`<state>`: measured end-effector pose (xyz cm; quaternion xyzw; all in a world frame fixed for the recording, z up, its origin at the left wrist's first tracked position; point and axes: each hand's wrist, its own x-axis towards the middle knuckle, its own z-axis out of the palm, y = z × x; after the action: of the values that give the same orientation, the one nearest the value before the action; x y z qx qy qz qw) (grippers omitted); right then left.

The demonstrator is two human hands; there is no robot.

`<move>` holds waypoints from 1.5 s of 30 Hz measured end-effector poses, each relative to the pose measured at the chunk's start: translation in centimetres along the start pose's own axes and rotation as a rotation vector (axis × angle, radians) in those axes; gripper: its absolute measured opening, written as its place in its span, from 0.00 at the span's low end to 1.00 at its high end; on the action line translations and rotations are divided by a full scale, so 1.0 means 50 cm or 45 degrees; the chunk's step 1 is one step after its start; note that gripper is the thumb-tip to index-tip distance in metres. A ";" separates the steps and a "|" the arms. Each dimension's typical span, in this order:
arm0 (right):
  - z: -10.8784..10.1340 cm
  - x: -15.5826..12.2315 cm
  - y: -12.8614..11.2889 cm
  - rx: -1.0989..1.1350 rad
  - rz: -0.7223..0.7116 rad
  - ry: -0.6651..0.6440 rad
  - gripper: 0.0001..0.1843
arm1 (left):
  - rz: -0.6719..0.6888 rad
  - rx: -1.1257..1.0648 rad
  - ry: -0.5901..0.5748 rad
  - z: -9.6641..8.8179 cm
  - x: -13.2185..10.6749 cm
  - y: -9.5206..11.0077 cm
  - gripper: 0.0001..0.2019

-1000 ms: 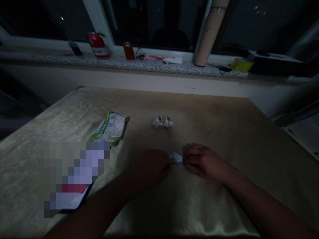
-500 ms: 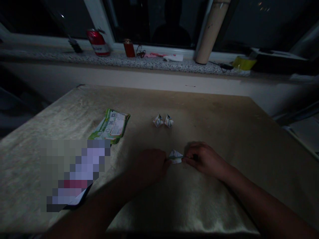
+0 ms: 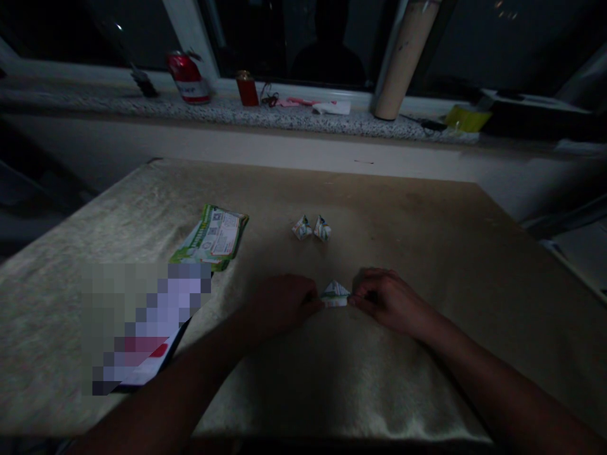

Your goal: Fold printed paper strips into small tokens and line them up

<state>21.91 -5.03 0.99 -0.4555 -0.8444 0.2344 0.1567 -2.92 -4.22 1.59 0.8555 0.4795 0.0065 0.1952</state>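
Note:
A small folded paper piece (image 3: 335, 294), white with green print, sits on the table (image 3: 427, 240) between my hands. My left hand (image 3: 279, 304) pinches its left end, fingers closed. My right hand (image 3: 386, 300) pinches its right end, fingers curled. Two small folded paper shapes (image 3: 312, 228) lie side by side a little farther back. A green and white printed sheet (image 3: 212, 235) lies flat to the left of them.
A blurred-out flat item (image 3: 142, 322) lies at the near left. The stone windowsill (image 3: 294, 120) behind holds a red can (image 3: 188, 77), a red lighter (image 3: 247, 92), a tall paper roll (image 3: 403, 60) and a yellow tape roll (image 3: 467, 119). The scene is dim.
The paper piece between my hands has turned from a flat strip into a pointed, triangular shape. Both hands stayed at its ends, shifting slightly.

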 end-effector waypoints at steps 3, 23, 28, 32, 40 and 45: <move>0.001 0.000 0.002 0.039 -0.010 -0.001 0.13 | -0.001 0.015 -0.025 0.000 0.004 -0.003 0.14; -0.004 -0.003 0.008 -0.001 -0.024 -0.004 0.13 | 0.321 -0.072 0.091 0.011 0.020 0.000 0.10; 0.015 0.003 -0.005 -0.106 -0.207 0.086 0.04 | 0.353 -0.001 0.104 0.016 0.014 -0.001 0.09; 0.036 0.007 -0.017 -0.086 -0.349 0.098 0.08 | 0.380 0.041 0.085 0.017 0.007 0.004 0.09; 0.038 0.009 -0.031 0.041 -0.197 0.082 0.08 | 0.164 -0.131 0.091 0.019 0.020 0.003 0.10; 0.036 0.015 -0.037 0.097 -0.103 0.055 0.07 | 0.125 -0.173 0.063 0.009 0.032 0.009 0.09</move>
<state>19.35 -5.73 0.53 -0.4195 -0.8491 0.2499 0.2013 -1.61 -3.24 1.03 0.8624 0.4401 0.0697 0.2402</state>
